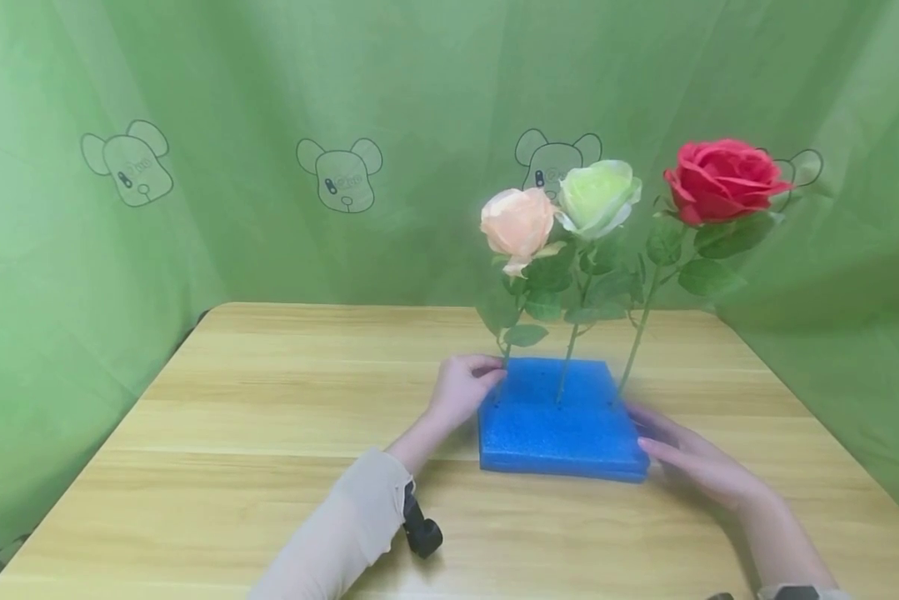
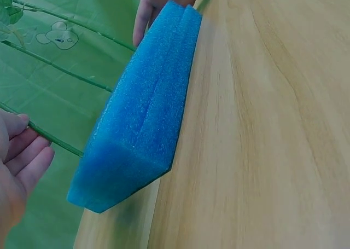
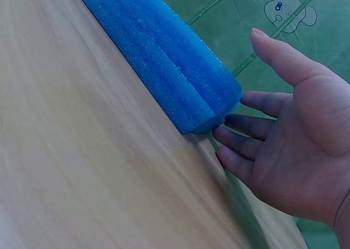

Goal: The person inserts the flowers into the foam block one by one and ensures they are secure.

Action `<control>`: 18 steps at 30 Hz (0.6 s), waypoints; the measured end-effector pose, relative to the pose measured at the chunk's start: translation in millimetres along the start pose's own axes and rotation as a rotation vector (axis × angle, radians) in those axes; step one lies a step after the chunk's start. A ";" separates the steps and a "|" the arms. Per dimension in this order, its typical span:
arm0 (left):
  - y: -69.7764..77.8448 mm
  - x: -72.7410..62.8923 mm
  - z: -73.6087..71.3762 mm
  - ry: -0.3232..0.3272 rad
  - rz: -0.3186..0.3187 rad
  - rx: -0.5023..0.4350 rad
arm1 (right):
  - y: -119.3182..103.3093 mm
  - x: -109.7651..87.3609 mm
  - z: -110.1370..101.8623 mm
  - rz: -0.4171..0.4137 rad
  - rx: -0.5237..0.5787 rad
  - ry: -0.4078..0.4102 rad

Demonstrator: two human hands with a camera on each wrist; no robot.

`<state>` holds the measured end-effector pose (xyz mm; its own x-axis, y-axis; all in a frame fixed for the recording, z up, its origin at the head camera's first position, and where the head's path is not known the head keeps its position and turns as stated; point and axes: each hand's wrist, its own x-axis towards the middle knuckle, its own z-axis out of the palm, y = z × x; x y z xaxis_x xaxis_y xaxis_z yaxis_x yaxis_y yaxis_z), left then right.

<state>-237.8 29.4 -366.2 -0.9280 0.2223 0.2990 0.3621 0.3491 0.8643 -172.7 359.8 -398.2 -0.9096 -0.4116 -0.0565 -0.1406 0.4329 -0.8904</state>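
Observation:
A blue foam block (image 1: 561, 446) lies on the table with three artificial roses standing in it. The pale pink rose (image 1: 518, 222) is at its left, a greenish-white rose (image 1: 599, 198) in the middle and a taller red rose (image 1: 725, 183) leaning right. Low on the pink rose's stem (image 2: 59, 142), just above the foam, my left hand (image 1: 458, 390) pinches it between thumb and fingers. My right hand (image 3: 306, 123) is at the block's right side, fingers extended with their tips against the foam edge and the thumb raised apart.
The wooden table (image 1: 292, 400) runs under everything, with its far edge behind the block. Green curtains (image 1: 419, 83) printed with bear heads hang around it. A black device (image 1: 422, 529) is strapped at the left wrist, by the sleeve cuff.

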 end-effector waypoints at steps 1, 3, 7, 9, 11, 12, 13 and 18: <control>0.1 -0.3 -0.5 -0.006 -0.001 0.005 | 0.6 0.1 -0.5 0.002 0.004 -0.002; 0.7 -1.3 -2.4 -0.018 -0.004 0.006 | 1.5 0.3 -1.1 0.007 0.019 -0.005; -0.8 -3.4 -7.8 -0.031 -0.013 -0.009 | 0.5 -0.3 -1.7 0.015 0.039 -0.010; -3.0 -4.6 -12.4 -0.032 -0.018 -0.017 | -1.3 -0.8 -1.9 0.013 0.029 -0.009; -6.2 -5.5 -19.2 -0.027 -0.020 -0.023 | -3.3 -0.9 -2.7 0.008 0.004 -0.003; -8.3 -6.6 -23.6 -0.024 -0.024 -0.019 | -4.3 -1.1 -3.0 0.010 0.010 -0.005; -10.5 -7.9 -28.6 -0.021 -0.030 -0.019 | -5.5 -1.6 -3.3 0.013 0.014 -0.004; -25.4 -21.4 -62.9 0.022 -0.063 0.022 | -13.5 -7.8 -9.1 0.015 -0.092 0.038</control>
<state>-232.7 -41.5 -369.0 -0.9508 0.1788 0.2532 0.3042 0.3820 0.8727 -167.3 364.4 -381.7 -0.9257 -0.3748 -0.0512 -0.1602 0.5110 -0.8445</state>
